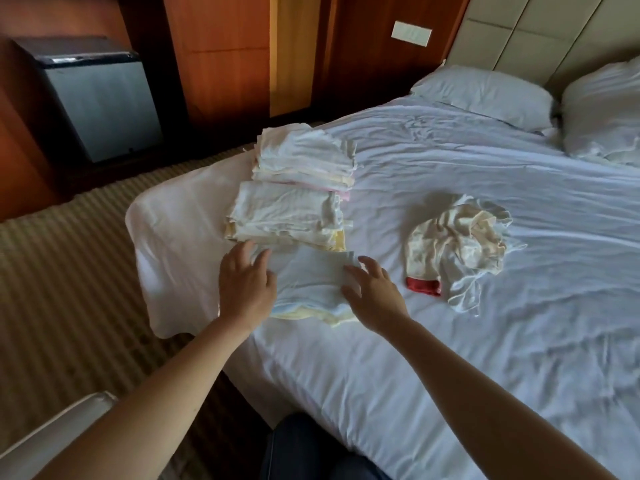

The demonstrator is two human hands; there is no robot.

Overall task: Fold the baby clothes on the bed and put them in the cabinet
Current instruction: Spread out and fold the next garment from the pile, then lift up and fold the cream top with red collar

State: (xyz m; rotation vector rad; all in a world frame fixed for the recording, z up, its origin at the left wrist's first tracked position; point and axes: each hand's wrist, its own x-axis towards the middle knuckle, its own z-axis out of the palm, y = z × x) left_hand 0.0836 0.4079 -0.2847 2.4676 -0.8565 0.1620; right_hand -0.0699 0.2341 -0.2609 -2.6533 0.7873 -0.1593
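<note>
Clothes on bed, mostly folded.
Near stack, middle stack, far stack: pale, in a row; cream heap crumpled apart, red piece touching.

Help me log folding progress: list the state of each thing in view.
far stack, folded, piled.
middle stack, folded, piled.
near stack, folded, between both hands.
loose heap, crumpled, not yet folded.
left hand, open, at the near stack's left edge.
right hand, open, resting on its right edge.
bed, sheet wrinkled.
small fridge, door closed.
</note>
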